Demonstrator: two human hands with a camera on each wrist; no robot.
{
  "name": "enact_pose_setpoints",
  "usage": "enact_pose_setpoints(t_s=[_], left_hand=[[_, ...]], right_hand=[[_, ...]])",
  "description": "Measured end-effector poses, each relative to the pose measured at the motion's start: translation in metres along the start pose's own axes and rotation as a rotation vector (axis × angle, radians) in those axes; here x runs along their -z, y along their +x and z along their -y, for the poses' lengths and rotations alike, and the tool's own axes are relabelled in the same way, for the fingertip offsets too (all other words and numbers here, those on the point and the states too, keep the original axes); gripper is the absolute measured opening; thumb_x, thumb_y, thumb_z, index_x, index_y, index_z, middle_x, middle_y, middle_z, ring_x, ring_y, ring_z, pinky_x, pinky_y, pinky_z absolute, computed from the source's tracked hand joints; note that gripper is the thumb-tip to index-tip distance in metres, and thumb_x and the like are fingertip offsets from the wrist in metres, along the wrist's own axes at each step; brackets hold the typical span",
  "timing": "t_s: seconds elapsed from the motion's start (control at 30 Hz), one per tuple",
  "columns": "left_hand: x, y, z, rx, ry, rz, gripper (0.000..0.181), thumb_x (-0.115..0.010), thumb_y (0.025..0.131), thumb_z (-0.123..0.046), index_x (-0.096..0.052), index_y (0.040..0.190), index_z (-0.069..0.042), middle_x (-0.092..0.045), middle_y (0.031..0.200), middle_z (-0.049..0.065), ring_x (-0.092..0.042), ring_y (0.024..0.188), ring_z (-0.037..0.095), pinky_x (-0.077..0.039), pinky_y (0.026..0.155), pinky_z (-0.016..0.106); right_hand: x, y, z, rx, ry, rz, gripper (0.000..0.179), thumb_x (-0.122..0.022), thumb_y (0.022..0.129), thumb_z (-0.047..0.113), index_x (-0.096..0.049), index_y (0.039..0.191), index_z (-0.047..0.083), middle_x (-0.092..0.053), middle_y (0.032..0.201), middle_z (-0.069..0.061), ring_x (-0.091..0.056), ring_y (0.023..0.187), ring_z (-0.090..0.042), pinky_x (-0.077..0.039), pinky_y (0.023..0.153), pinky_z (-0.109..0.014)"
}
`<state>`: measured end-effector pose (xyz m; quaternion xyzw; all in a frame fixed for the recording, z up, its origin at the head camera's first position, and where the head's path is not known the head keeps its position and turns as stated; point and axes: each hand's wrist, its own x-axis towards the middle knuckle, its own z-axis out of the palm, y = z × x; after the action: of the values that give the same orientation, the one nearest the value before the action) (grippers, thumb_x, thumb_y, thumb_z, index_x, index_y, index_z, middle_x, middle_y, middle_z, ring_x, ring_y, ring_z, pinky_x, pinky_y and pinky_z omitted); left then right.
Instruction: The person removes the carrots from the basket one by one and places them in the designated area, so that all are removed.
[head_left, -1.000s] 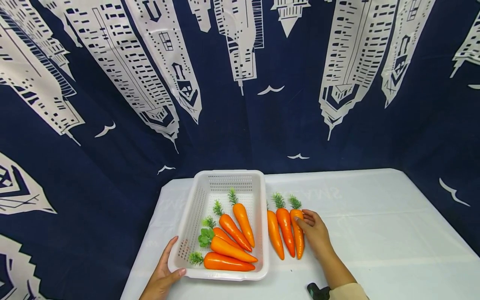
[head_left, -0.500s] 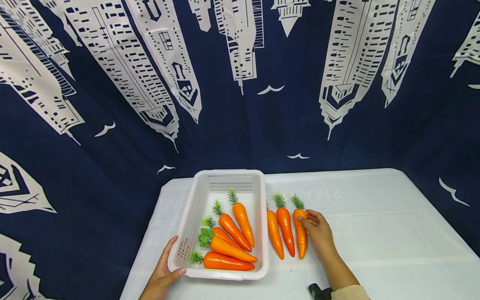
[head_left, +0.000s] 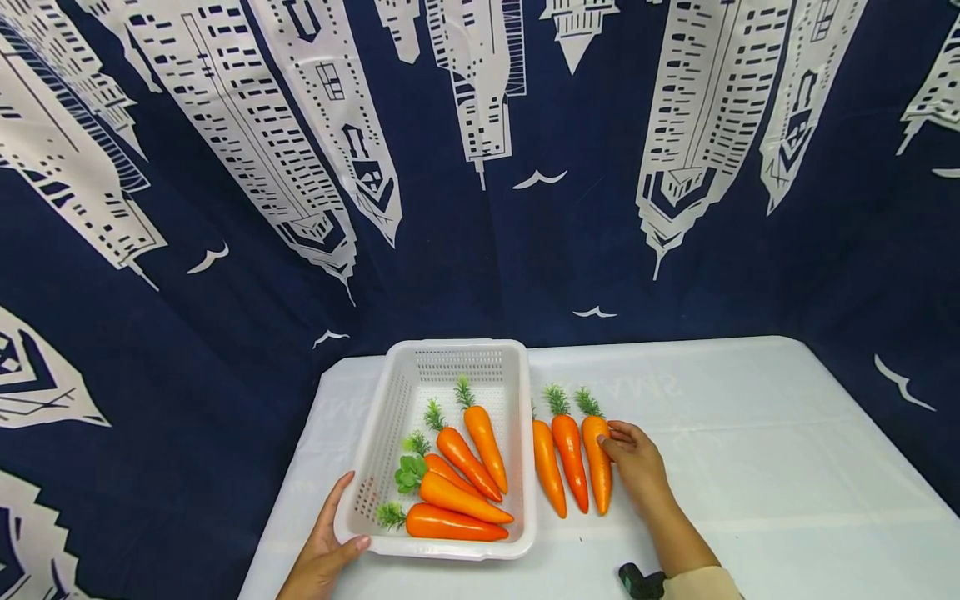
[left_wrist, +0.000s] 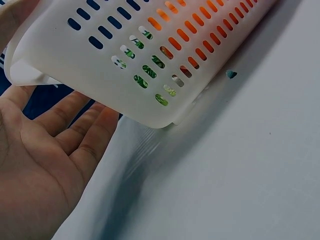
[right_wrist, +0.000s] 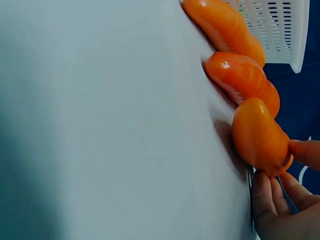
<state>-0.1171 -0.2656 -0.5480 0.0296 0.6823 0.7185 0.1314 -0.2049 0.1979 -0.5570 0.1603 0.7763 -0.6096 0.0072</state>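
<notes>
In the head view, a white plastic basket (head_left: 442,548) stands on the table with several orange carrots (head_left: 457,523) lying in it. My left hand (head_left: 321,554) holds the basket's near left corner, thumb at the rim and fingers along the side; in the left wrist view the fingers (left_wrist: 87,132) reach beneath the rim. Three carrots lie side by side to the right of the basket. The rightmost carrot (head_left: 597,467) is pinched near its leafy top between thumb and fingers of my right hand (head_left: 637,467). From the right wrist, that carrot (right_wrist: 257,137) shows its tip raised towards the camera.
Beside the held carrot lie a redder carrot (head_left: 570,458) and another carrot (head_left: 549,471) close against the basket. A white cloth (head_left: 750,450) covers the table. A dark blue curtain (head_left: 495,275) with printed buildings hangs behind. A black device (head_left: 641,582) sits at the right wrist.
The rightmost carrot, in my right hand, shifted right away from its neighbour, then slightly back left. My left hand and the basket stayed in place.
</notes>
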Motion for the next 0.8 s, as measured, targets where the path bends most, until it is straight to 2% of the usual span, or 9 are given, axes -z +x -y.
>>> enact_pose_setpoints(t_s=[0.37, 0.8], left_hand=[[0.000, 0.000, 0.000, -0.004, -0.032, 0.021, 0.096, -0.062, 0.094, -0.003, -0.001, 0.162, -0.030, 0.014, 0.166, 0.012, -0.040, 0.123, -0.015, -0.047, 0.099, 0.021], [0.001, 0.000, 0.001, -0.013, -0.015, 0.030, 0.094, -0.061, 0.095, -0.003, -0.001, 0.163, -0.030, 0.016, 0.165, 0.012, -0.040, 0.124, -0.014, -0.047, 0.099, 0.020]], right_hand=[[0.002, 0.003, 0.001, 0.033, 0.009, -0.011, 0.044, -0.060, 0.100, 0.015, -0.053, 0.140, -0.002, -0.056, 0.137, -0.025, -0.057, 0.086, 0.006, -0.052, 0.078, -0.015], [0.004, 0.002, 0.011, 0.046, -0.014, -0.020, 0.043, -0.059, 0.101, 0.020, -0.053, 0.141, 0.004, -0.056, 0.138, -0.019, -0.055, 0.089, 0.008, -0.052, 0.078, -0.017]])
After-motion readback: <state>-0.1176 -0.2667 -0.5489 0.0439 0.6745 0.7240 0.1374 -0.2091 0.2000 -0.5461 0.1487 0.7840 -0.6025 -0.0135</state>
